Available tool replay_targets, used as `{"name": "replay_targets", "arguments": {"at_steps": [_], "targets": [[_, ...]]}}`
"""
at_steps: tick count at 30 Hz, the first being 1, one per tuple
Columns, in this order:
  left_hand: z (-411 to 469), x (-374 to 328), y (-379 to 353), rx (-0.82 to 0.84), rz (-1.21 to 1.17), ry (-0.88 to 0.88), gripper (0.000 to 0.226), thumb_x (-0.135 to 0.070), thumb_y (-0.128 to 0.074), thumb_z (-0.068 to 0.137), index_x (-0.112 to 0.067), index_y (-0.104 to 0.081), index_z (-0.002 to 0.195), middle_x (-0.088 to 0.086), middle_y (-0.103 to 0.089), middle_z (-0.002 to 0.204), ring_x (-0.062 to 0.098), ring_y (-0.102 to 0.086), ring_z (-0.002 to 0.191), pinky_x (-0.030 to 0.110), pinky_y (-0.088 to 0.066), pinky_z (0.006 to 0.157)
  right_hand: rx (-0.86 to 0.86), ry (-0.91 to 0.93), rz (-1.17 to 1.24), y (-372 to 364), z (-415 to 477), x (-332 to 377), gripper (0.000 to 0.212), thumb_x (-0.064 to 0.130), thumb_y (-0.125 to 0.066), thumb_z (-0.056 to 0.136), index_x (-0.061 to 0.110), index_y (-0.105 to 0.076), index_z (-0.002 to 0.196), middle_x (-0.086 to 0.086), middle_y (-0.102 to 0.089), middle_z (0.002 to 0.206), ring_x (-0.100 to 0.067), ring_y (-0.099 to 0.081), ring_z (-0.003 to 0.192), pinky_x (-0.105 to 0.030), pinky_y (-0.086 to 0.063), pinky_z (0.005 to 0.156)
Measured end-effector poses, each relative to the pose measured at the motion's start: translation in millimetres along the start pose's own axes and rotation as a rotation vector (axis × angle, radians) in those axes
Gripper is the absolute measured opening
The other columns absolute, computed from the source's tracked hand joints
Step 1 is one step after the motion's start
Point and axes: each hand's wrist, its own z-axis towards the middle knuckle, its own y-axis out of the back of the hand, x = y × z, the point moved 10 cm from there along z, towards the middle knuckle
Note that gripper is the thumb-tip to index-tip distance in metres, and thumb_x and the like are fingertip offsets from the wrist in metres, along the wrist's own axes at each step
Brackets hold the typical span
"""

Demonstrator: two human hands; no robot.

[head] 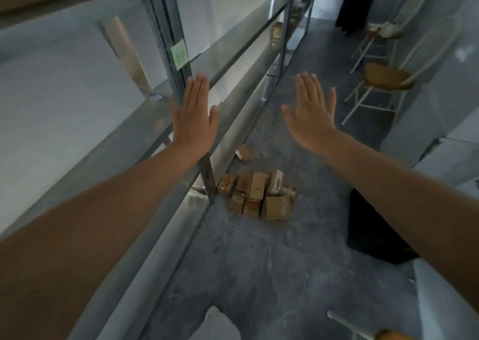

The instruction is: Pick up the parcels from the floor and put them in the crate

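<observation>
Head camera: left hand (193, 116) and right hand (311, 111) are spread flat, holding nothing. Small brown cardboard parcels (259, 197) lie heaped on the grey floor (246, 275); picking seemingly has not begun.

One head-worn view from standing height, tilted forward and down an aisle: shelving (181, 62) along 9 o'clock, parcels (259, 197) mid-distance on the floor (259, 262), chairs (383, 78) toward 2 o'clock.

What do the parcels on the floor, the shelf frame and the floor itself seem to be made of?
Parcels: brown cardboard, matte; flat tan faces with folded edges.
Shelf frame: metal, probably grey steel; thin posts with a dull sheen.
Floor: dark grey stone or tile with pale veins; which one is unclear.
</observation>
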Motion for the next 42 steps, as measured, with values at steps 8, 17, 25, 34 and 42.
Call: {"name": "replay_targets", "arguments": {"at_steps": [8, 17, 25, 34, 42], "targets": [[55.7, 22.6, -69.3, 0.153, -0.018, -0.178, 0.059, -0.032, -0.025, 0.103, -0.020, -0.002, 0.157, -0.004, 0.001, 0.165, 0.012, 0.006, 0.151, 0.051, 0.007, 0.118, 0.034, -0.082, -0.041, -52.4, 31.1, 16.7, 0.069, 0.043, -0.029, 0.102, 0.016, 0.003, 0.157, 0.001, 0.005, 0.165, -0.014, 0.012, 0.150, -0.044, 0.017, 0.115], [75.2, 8.1, -145.8, 0.322, -0.054, -0.234, 0.060, -0.035, -0.022, 0.104, -0.020, 0.002, 0.157, -0.004, 0.004, 0.165, 0.011, 0.009, 0.151, 0.053, 0.004, 0.120, 0.134, -0.306, -0.016, -109.0, 32.2, -51.1, 0.071, 0.041, -0.034, 0.100, 0.017, 0.002, 0.157, 0.003, 0.005, 0.165, -0.012, 0.013, 0.150, -0.044, 0.017, 0.115], [99.9, -17.8, -220.4, 0.404, -0.075, -0.216, 0.060, -0.034, -0.025, 0.105, -0.019, 0.001, 0.157, -0.003, 0.006, 0.165, 0.011, 0.009, 0.151, 0.054, 0.002, 0.120, 0.253, -0.339, 0.053, -166.0, 57.0, -112.1, 0.071, 0.040, -0.034, 0.100, 0.016, 0.002, 0.157, 0.001, 0.005, 0.165, -0.014, 0.012, 0.150, -0.046, 0.015, 0.116], [133.5, -20.4, -324.7, 0.511, -0.066, -0.010, 0.059, -0.033, -0.027, 0.105, -0.021, -0.002, 0.157, -0.006, 0.001, 0.165, 0.009, 0.007, 0.150, 0.052, 0.005, 0.120, 0.377, -0.329, 0.114, -247.6, 135.0, -204.1, 0.070, 0.041, -0.032, 0.101, 0.015, 0.002, 0.157, 0.001, 0.003, 0.165, -0.013, 0.011, 0.150, -0.045, 0.014, 0.117], [120.2, 21.5, -404.2, 0.562, -0.008, 0.271, 0.057, -0.027, -0.034, 0.104, -0.021, -0.014, 0.157, -0.006, -0.010, 0.164, 0.009, -0.002, 0.151, 0.051, -0.001, 0.120, 0.537, -0.192, 0.124, -350.1, 188.5, -223.6, 0.068, 0.039, -0.029, 0.103, 0.014, 0.003, 0.157, 0.001, 0.004, 0.165, -0.013, 0.011, 0.150, -0.049, 0.009, 0.119]]}}
